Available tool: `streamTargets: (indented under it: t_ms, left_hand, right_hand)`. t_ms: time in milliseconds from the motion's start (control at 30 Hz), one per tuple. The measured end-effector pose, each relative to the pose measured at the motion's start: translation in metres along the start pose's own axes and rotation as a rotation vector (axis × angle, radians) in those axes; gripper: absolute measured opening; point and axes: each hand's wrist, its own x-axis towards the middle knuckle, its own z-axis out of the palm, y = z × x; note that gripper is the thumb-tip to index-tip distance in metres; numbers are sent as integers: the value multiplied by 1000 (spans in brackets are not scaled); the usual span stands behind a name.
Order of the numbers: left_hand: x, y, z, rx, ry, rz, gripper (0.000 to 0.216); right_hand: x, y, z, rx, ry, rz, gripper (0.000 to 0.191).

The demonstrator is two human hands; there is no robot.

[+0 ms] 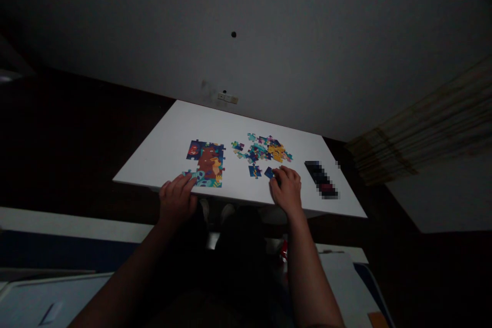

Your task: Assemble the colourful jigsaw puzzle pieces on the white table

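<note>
A partly joined jigsaw puzzle [210,162] lies near the front edge of the table, showing a brown animal and a yellow one on dark blue. My left hand [178,197] rests at its lower left corner, fingers laid over the edge and fingertips touching the pieces there. To the right, my right hand [287,188] has its fingers closed on a dark blue puzzle piece [269,172] at the table surface. Just left of that piece is a loose blue and yellow puzzle piece [254,171]. A heap of mixed puzzle pieces [265,149] spreads out behind it.
The white table [154,156] stands near a grey wall with a socket [228,98]. A dark oblong object [322,180], blurred by pixels, lies at the right of the tabletop. A patterned curtain [418,133] hangs at the far right.
</note>
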Motion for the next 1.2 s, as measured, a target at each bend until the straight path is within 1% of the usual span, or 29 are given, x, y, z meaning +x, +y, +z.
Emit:
streamTargets:
  t_ms: [67,167,267,333,400,500,600,667,767,867,1000,1100,1200]
  left_hand:
    - [0,0,-1,5,-10,1,71]
    - [2,1,-3,14,-10,18,70]
    - [3,2,-6,31,0,39,66]
    - [4,3,-8,40,-3,40,62]
    - [4,3,-8,42,-12,36,60]
    - [3,2,-5,44,-3,38,58]
    - [0,-2,3,45,49,49,53]
    - [-2,-5,8,37,75,44,51]
    - [-5,-7,12,19,81,41,50]
    - [-6,-7,12,25,83,55,49]
    - [-5,-7,11,80,71,65,45]
    - [-3,-7,10,103,93,85,42]
    - [-2,-6,10,94,104,94,43]
  right_hand:
    - [4,-6,-1,5,4,-5,39]
    - [19,-25,1,52,-37,-63,38]
    - [38,-50,11,85,-87,-134,39]
    - [47,-63,21,66,-99,-144,42]
    - [51,-69,29,51,-96,-130,42]
    - [48,-66,34,96,-65,-105,33]
    - [42,-59,34,182,-47,-101,28]
    - [41,-56,34,212,-45,-95,32]
    - [42,-57,35,197,-25,-95,38]
    - [45,-62,38,139,-5,-91,46]
    - [46,-65,38,96,-17,-43,55]
    - [44,-63,37,134,-23,-24,56]
    - [42,-60,35,208,-28,-42,57]
